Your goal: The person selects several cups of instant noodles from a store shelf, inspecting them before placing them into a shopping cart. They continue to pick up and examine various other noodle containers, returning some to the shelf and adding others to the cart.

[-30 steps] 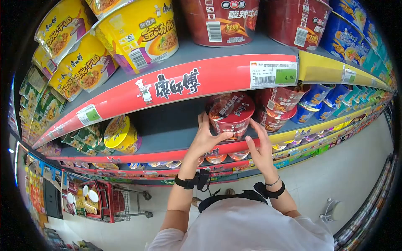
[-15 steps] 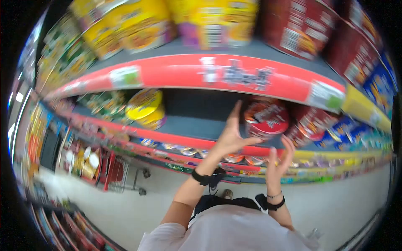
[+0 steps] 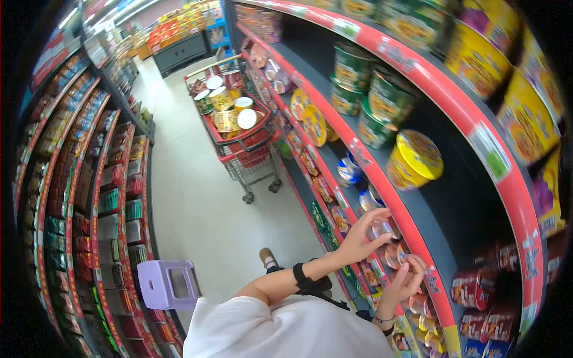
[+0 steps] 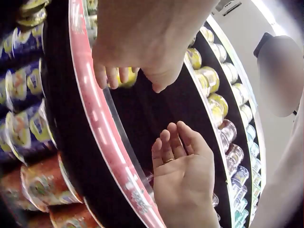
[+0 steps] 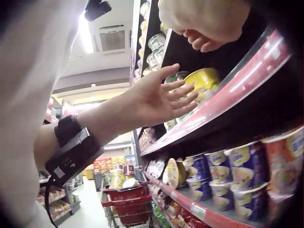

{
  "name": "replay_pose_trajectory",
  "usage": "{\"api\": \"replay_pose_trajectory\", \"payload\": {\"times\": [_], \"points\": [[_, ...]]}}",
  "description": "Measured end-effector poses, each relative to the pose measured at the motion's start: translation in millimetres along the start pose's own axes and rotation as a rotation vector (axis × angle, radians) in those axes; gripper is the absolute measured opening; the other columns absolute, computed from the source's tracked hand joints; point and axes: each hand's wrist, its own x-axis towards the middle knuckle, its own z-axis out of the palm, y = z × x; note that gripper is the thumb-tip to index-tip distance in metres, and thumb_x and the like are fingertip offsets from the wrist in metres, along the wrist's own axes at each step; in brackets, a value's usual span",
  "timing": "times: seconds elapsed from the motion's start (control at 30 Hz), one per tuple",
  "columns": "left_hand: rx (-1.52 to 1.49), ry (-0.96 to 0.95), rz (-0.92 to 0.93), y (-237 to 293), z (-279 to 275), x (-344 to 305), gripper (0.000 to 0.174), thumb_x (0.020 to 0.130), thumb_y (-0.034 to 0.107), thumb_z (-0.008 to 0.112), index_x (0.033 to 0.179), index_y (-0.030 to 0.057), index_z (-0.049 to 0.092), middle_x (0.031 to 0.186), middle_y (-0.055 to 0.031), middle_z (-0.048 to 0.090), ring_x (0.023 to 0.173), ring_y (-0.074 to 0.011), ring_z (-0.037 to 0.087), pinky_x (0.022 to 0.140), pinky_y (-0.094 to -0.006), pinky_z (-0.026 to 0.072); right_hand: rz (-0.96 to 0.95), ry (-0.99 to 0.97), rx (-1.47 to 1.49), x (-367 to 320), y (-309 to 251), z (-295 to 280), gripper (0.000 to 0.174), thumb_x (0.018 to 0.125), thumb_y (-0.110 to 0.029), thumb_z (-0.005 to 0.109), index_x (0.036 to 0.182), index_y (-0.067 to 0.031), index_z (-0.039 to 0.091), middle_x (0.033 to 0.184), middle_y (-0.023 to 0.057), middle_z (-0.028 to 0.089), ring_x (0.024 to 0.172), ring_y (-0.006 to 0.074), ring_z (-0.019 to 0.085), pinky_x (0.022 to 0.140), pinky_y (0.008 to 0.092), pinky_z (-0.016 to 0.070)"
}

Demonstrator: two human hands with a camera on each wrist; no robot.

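A long red-edged shelf (image 3: 425,219) runs along my side, and a loaded cart (image 3: 248,148) stands in the aisle. Near the shelf's edge, my left hand (image 3: 359,240) and right hand (image 3: 404,285) are empty, fingers loose and apart; on it stands a yellow noodle tub (image 3: 416,159), clear of both.

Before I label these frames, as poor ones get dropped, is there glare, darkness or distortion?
Head: the upper red shelf edge bows strongly, corners black; left wrist: white glare streaks the pink shelf edge, shelf interior nearly black; right wrist: the ceiling light burns out white.
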Motion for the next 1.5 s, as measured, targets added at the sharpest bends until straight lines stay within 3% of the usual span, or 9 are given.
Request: {"api": "replay_pose_trajectory", "payload": {"times": [0.27, 0.3, 0.43, 0.7, 1.13, 1.23, 1.4, 1.47, 1.5], "points": [[0.058, 0.021, -0.173, -5.6, -189.6, -15.1, 0.048, 0.090, 0.013, 0.065, 0.133, 0.0055, 0.047, 0.118, -0.0097, 0.059, 0.104, -0.0168, 0.059, 0.090, -0.0321, 0.0468, 0.135, -0.304, 0.263, -2.5, -23.8, 218.4, 0.007, 0.090, -0.002, 0.057, 0.095, 0.0010, 0.061, 0.094, 0.0118, 0.062, 0.086, 0.0196, 0.059, 0.074, 0.0299, 0.0480], [0.174, 0.096, -0.138, -6.9, -215.3, -20.0, 0.046, 0.090, 0.010, 0.064, 0.132, 0.0057, 0.047, 0.116, -0.0101, 0.060, 0.104, -0.0181, 0.060, 0.090, -0.0328, 0.0476, 0.010, -0.368, 0.265, -2.3, -27.4, 244.7, 0.008, 0.089, -0.001, 0.058, 0.095, 0.0014, 0.062, 0.096, 0.0129, 0.063, 0.088, 0.0211, 0.061, 0.075, 0.0309, 0.0483], [0.371, 0.287, -0.282, 4.6, -307.7, -36.3, 0.042, 0.091, 0.010, 0.061, 0.130, 0.0054, 0.048, 0.119, -0.0108, 0.060, 0.103, -0.0193, 0.060, 0.088, -0.0325, 0.0490, 0.014, -0.624, 0.300, -3.1, -61.1, 333.1, 0.015, 0.087, -0.004, 0.061, 0.101, 0.0002, 0.062, 0.101, 0.0128, 0.062, 0.091, 0.0234, 0.061, 0.081, 0.0325, 0.0491], [0.263, 0.458, -0.399, -6.9, -421.9, -67.2, 0.043, 0.093, 0.010, 0.056, 0.133, 0.0033, 0.044, 0.122, -0.0146, 0.058, 0.106, -0.0244, 0.061, 0.086, -0.0344, 0.0500, 0.013, -1.138, 0.253, -18.6, -56.4, 465.9, 0.036, 0.088, -0.022, 0.064, 0.118, -0.0036, 0.056, 0.119, 0.0167, 0.053, 0.112, 0.0345, 0.054, 0.092, 0.0412, 0.0460], [0.310, 0.650, -0.475, -19.3, -600.7, 34.3, 0.038, 0.096, 0.010, 0.054, 0.133, 0.0042, 0.046, 0.128, -0.0098, 0.054, 0.104, -0.0197, 0.058, 0.086, -0.0331, 0.0500, -0.037, -1.333, 0.307, 43.2, -36.8, 661.9, 0.044, 0.087, -0.024, 0.065, 0.123, -0.0026, 0.052, 0.117, 0.0175, 0.054, 0.109, 0.0346, 0.055, 0.092, 0.0402, 0.0455], [0.333, 0.723, -0.475, -32.9, -652.3, 49.1, 0.042, 0.095, 0.014, 0.058, 0.134, 0.0051, 0.046, 0.132, -0.0109, 0.052, 0.108, -0.0209, 0.056, 0.088, -0.0339, 0.0491, -0.172, -1.388, 0.254, 58.4, -35.8, 689.8, 0.047, 0.088, -0.026, 0.064, 0.126, -0.0027, 0.051, 0.118, 0.0185, 0.054, 0.109, 0.0348, 0.055, 0.093, 0.0401, 0.0449], [0.475, 0.850, -0.521, -50.9, -763.3, 91.5, 0.056, 0.091, 0.023, 0.064, 0.139, 0.0069, 0.041, 0.143, -0.0147, 0.040, 0.120, -0.0270, 0.050, 0.095, -0.0384, 0.0458, 0.028, -1.477, 0.195, 71.0, -29.3, 720.0, 0.047, 0.088, -0.026, 0.064, 0.128, -0.0033, 0.051, 0.119, 0.0197, 0.055, 0.111, 0.0347, 0.054, 0.094, 0.0398, 0.0444], [0.431, 0.970, -0.498, -75.1, -820.9, 114.2, 0.073, 0.087, 0.026, 0.068, 0.146, 0.0093, 0.030, 0.150, -0.0176, 0.030, 0.129, -0.0328, 0.041, 0.103, -0.0429, 0.0381, 0.234, -1.387, 0.151, 71.0, -29.4, 729.4, 0.048, 0.088, -0.026, 0.064, 0.128, -0.0026, 0.051, 0.119, 0.0198, 0.056, 0.109, 0.0348, 0.055, 0.094, 0.0401, 0.0448], [0.435, 0.945, -0.513, -89.7, -852.5, 126.5, 0.073, 0.087, 0.026, 0.068, 0.146, 0.0093, 0.030, 0.150, -0.0176, 0.030, 0.129, -0.0328, 0.041, 0.103, -0.0429, 0.0381, 0.163, -1.298, 0.063, 67.3, -23.6, 734.1, 0.049, 0.088, -0.026, 0.066, 0.128, -0.0021, 0.050, 0.118, 0.0195, 0.057, 0.107, 0.0337, 0.057, 0.092, 0.0396, 0.0459]]}}
